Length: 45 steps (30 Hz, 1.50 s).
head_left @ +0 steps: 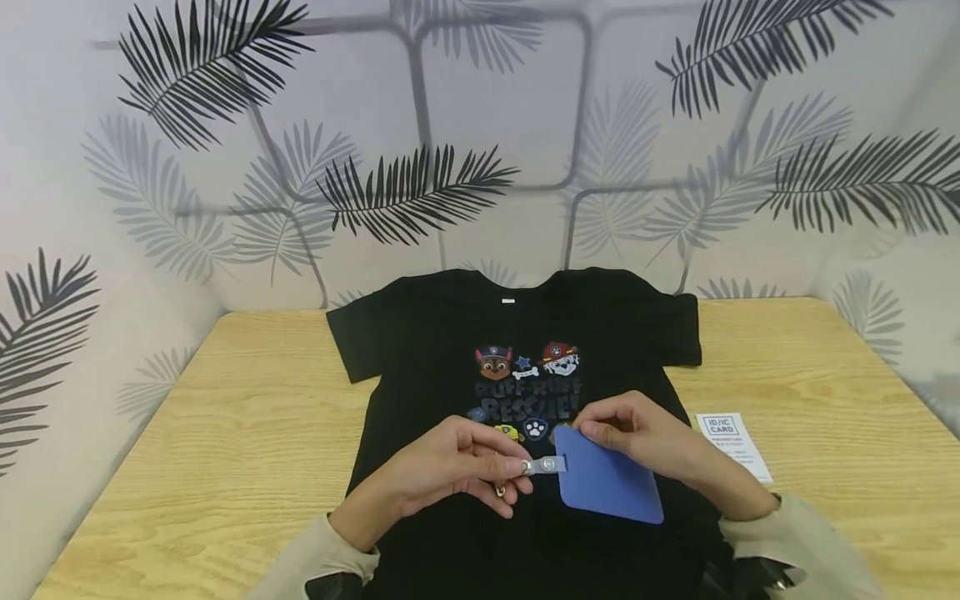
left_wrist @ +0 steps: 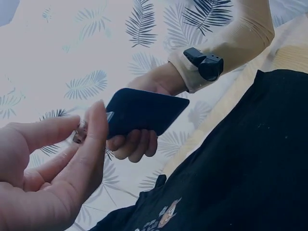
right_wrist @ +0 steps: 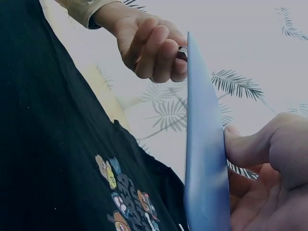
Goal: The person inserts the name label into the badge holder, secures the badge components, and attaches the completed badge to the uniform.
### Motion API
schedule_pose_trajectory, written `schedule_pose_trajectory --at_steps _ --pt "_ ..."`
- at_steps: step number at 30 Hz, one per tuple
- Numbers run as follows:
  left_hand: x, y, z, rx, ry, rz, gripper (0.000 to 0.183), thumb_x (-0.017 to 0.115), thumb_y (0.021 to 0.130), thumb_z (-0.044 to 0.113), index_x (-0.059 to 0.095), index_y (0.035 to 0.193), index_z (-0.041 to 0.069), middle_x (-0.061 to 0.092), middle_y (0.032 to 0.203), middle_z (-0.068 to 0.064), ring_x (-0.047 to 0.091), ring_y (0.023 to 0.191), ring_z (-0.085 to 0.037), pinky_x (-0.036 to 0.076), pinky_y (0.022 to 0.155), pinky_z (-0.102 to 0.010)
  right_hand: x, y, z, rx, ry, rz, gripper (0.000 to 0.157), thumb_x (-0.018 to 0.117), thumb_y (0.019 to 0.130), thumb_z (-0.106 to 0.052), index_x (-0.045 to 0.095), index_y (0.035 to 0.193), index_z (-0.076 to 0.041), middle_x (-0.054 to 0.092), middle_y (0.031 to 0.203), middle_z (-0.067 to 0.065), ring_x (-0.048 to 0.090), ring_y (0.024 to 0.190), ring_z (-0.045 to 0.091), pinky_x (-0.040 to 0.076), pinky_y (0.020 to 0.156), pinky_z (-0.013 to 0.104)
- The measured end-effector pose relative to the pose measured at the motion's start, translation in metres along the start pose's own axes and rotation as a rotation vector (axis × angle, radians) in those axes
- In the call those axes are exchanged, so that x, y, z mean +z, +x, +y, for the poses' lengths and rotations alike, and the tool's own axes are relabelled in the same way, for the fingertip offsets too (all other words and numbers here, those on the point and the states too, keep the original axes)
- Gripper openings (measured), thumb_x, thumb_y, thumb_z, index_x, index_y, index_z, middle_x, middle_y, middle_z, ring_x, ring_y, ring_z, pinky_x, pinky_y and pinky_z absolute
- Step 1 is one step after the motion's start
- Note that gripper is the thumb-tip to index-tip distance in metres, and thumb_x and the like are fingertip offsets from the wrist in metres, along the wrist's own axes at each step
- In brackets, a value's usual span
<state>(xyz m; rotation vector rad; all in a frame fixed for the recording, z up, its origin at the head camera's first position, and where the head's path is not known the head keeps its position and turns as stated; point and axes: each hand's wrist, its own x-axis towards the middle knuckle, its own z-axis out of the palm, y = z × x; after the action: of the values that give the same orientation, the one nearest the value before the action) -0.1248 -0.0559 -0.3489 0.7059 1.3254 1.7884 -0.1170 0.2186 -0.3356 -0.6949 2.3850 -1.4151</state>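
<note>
A blue badge holder (head_left: 611,485) is held above a black T-shirt (head_left: 427,350) in the head view. My right hand (head_left: 656,437) pinches its upper edge, thumb on one face and fingers on the other, as the right wrist view shows. A short clear strap with a snap (head_left: 549,464) runs through the slot on the holder's left side. My left hand (head_left: 457,467) pinches the metal clip (left_wrist: 80,132) at the strap's other end. Fingers hide part of this clip.
The T-shirt lies spread on a wooden table (head_left: 247,425), its cartoon print (head_left: 528,375) facing up. A white printed card (head_left: 733,446) marked ID/IC CARD lies right of the shirt. Behind the table stands a leaf-patterned backdrop (head_left: 495,108).
</note>
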Motion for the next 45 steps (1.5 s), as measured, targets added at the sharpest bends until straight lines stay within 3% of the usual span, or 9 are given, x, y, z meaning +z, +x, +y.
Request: schedule_pose_trajectory --at_steps 7,11,13,16,18,22,26,37,45 --pt "0.006 0.007 0.004 -0.063 0.145 0.071 0.025 0.058 0.094 0.001 0.059 0.111 -0.018 0.071 0.088 -0.013 0.069 0.071 -0.017 0.057 0.074 -0.040 -0.002 0.001 0.004 -0.019 -0.035 0.010 0.019 0.052 0.099 -0.006 0.071 0.099 -0.004 0.066 0.091 0.004 0.056 0.078 0.014 0.046 0.067 0.025" --pt "0.007 0.009 0.006 -0.044 0.185 0.118 0.023 0.058 0.094 0.000 0.060 0.108 -0.018 0.071 0.087 -0.018 0.068 0.068 -0.015 0.058 0.073 -0.041 0.001 0.005 0.003 -0.016 -0.058 0.084 0.014 0.056 0.097 -0.009 0.070 0.099 -0.005 0.067 0.093 0.003 0.059 0.082 0.016 0.050 0.074 0.027" --pt "0.008 0.011 0.008 -0.026 0.198 0.142 0.023 0.059 0.094 0.001 0.061 0.107 -0.018 0.071 0.085 -0.017 0.067 0.067 -0.015 0.058 0.071 -0.040 0.004 0.006 0.000 -0.025 -0.082 0.159 0.011 0.059 0.096 -0.011 0.068 0.099 -0.005 0.066 0.092 0.002 0.059 0.083 0.016 0.051 0.077 0.029" --pt "0.008 0.013 0.010 0.000 0.233 0.190 0.022 0.060 0.094 0.002 0.062 0.105 -0.017 0.071 0.082 -0.015 0.066 0.065 -0.014 0.058 0.068 -0.038 0.010 0.004 -0.009 -0.045 -0.128 0.294 0.010 0.060 0.096 -0.014 0.065 0.090 -0.008 0.061 0.079 -0.001 0.057 0.071 0.013 0.051 0.067 0.027" --pt "0.009 0.015 0.011 0.013 0.259 0.223 0.021 0.059 0.094 0.001 0.063 0.105 -0.016 0.071 0.081 -0.015 0.065 0.064 -0.015 0.058 0.067 -0.037 0.017 0.001 -0.016 -0.070 -0.176 0.359 0.018 0.059 0.097 -0.015 0.062 0.080 -0.012 0.053 0.068 -0.004 0.051 0.059 0.010 0.045 0.055 0.024" --pt "0.013 0.018 0.012 0.033 0.303 0.274 0.018 0.057 0.095 -0.002 0.062 0.103 -0.016 0.069 0.082 -0.020 0.065 0.065 -0.014 0.058 0.067 -0.038 0.031 -0.005 -0.029 -0.130 -0.288 0.367 0.035 0.054 0.100 -0.020 0.050 0.065 -0.018 0.038 0.054 -0.013 0.038 0.046 0.004 0.032 0.043 0.022" --pt "0.019 0.022 0.012 0.060 0.328 0.289 0.016 0.054 0.095 -0.004 0.061 0.101 -0.017 0.066 0.081 -0.026 0.064 0.064 -0.012 0.058 0.067 -0.039 0.043 -0.006 -0.034 -0.169 -0.363 0.374 0.038 0.055 0.100 -0.022 0.045 0.063 -0.020 0.032 0.052 -0.017 0.034 0.044 0.001 0.026 0.041 0.019" --pt "0.033 0.030 0.003 0.090 0.152 0.295 0.021 0.047 0.098 -0.004 0.057 0.106 -0.021 0.067 0.081 -0.012 0.066 0.075 -0.012 0.056 0.082 -0.040 0.054 -0.007 -0.032 -0.169 -0.345 0.440 0.036 0.046 0.103 -0.014 0.045 0.067 -0.016 0.030 0.055 -0.016 0.029 0.045 -0.001 0.024 0.041 0.018" --pt "0.035 0.031 -0.003 0.125 0.019 0.233 0.028 0.043 0.100 -0.004 0.048 0.111 -0.029 0.062 0.080 0.000 0.064 0.079 -0.011 0.052 0.089 -0.042 0.064 -0.005 -0.028 -0.265 -0.299 0.503 0.037 0.041 0.102 -0.004 0.049 0.070 -0.018 0.032 0.061 -0.017 0.034 0.051 -0.002 0.029 0.043 0.018"
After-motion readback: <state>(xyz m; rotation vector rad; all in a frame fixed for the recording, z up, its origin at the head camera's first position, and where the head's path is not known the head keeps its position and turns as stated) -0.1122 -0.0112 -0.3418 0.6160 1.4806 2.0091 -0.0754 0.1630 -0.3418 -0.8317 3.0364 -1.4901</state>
